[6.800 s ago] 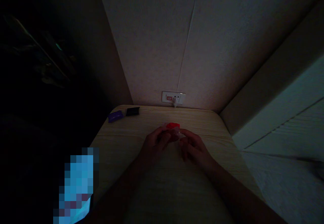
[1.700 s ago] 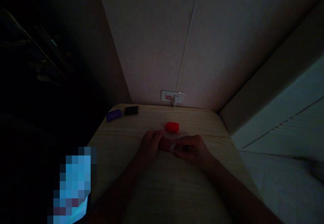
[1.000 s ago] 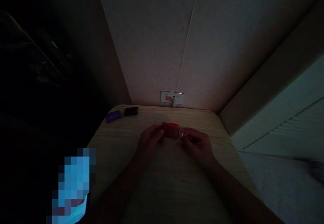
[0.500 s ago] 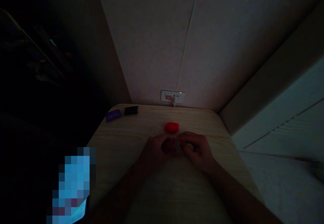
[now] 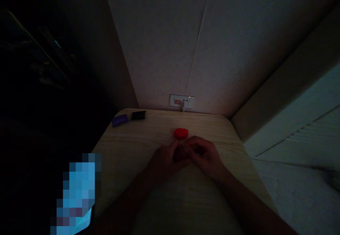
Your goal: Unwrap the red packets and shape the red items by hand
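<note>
Head view: held over the surface (image 5: 212,125), between left hand (image 5: 164,159) and right hand (image 5: 208,157), is the packet (image 5: 178,154), clear end pointing right, long axis too hidden to tell. Left fingers clamp its body; right fingers pinch that end.

Two bare hands and two bare forearms, dim in this poor light.
The left hand (image 5: 166,159) and the right hand (image 5: 205,155) look slim, their fingers (image 5: 197,140) slender and rounded, though it's too dark over here to make out the nails. Both wrists are narrow. The left forearm (image 5: 135,189) nearly melts into shadow lower down; the right forearm (image 5: 247,196) shows a cleaner outline, smooth and gently widening toward the elbow.
</note>
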Demonstrator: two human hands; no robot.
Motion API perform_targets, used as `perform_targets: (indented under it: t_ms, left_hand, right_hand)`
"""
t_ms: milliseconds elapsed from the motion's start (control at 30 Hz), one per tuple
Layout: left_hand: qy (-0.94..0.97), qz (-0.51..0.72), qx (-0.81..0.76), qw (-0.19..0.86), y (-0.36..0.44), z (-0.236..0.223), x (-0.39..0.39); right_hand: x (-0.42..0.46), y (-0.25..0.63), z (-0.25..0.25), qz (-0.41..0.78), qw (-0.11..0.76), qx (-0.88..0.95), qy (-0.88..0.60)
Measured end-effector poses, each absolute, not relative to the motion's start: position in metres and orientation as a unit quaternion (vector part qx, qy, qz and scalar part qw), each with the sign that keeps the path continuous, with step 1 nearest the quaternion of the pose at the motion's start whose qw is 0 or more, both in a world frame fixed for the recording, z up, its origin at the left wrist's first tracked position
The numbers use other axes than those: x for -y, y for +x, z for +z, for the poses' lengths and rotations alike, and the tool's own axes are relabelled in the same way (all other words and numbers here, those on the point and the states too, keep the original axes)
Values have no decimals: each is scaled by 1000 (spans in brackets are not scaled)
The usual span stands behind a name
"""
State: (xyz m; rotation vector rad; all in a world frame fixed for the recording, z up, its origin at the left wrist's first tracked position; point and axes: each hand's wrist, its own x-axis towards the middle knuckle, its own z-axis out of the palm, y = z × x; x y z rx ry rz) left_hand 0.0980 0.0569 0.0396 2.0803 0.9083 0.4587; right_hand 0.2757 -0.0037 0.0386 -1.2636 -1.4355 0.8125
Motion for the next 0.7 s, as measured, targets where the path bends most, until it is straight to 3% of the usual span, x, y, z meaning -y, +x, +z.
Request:
perform_targets:
  t_ms: [433,700]
  left_hand:
    - [704,270,-323,572,101,38,-58]
    - [648,346,-356,578,106,34,-62]
  right_hand:
    - [-1,275,39,333,579,539,-513]
    - [-4,273,32,353,613,488,-512]
